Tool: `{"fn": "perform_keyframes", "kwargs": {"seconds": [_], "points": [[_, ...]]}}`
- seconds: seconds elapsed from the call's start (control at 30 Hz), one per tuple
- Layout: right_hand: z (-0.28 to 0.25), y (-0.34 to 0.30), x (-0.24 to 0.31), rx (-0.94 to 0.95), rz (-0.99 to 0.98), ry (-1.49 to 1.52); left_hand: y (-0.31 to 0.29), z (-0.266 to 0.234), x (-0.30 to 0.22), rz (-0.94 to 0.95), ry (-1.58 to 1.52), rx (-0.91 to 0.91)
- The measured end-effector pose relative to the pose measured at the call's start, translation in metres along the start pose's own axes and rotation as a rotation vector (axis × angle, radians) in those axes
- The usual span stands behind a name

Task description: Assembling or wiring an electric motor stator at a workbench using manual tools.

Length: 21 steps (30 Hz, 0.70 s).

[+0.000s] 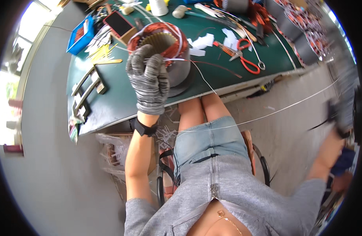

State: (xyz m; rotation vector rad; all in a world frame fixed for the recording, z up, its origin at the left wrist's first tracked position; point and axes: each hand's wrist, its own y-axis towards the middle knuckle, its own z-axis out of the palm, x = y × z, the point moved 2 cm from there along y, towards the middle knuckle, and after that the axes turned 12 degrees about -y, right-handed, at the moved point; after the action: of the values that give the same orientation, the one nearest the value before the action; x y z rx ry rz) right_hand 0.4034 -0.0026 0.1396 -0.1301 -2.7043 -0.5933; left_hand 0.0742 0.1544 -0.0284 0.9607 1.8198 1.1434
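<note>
Table: green top (114,88), loaded round from 10 to 2 o'clock, grey floor at 4.
Stator: here it is (177,74), upright by the near edge, just shy of 12 o'clock, copper coil (152,28) ringing its open top.
Left hand: gloved (150,84), at the stator's 7 o'clock, narrow, fingers bent in at the coil; can't tell whether they pinch the cord.
Cord: white, out from those fingers (180,59), then slanting off toward 5.
Right hand: a blur (343,112) far out between 3 and 4 o'clock; can't tell its grip.
Long line: another white run (267,114), lap to 2 o'clock; same cord or not, unclear.
Lacing, it looks like: pin the last turn with the left, draw with the right evenly, low along the coil, no jerks that could scuff the enamel.
Watch: slack might snag on the scissors (239,54) at 3 o'clock; keep it clear.
</note>
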Motion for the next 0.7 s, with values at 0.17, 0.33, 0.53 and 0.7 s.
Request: {"fn": "perform_keyframes", "kwargs": {"seconds": [0.17, 0.33, 0.53, 0.7], "points": [[0.235, -0.045, 0.057, 0.302, -0.312, 0.479, -0.005, -0.001, -0.026, -0.096, 0.109, 0.013], [0.246, -0.006, 0.096, 0.061, -0.107, 1.465, 0.005, -0.002, -0.020, 0.003, 0.068, 0.197], [0.254, 0.020, 0.073, 0.200, 0.020, 1.658, 0.024, -0.016, 0.021, 0.036, 0.083, 0.601], [0.263, 0.032, 0.056, 0.320, -0.004, 1.601, 0.023, -0.008, 0.011, 0.013, 0.128, 0.582]]}}
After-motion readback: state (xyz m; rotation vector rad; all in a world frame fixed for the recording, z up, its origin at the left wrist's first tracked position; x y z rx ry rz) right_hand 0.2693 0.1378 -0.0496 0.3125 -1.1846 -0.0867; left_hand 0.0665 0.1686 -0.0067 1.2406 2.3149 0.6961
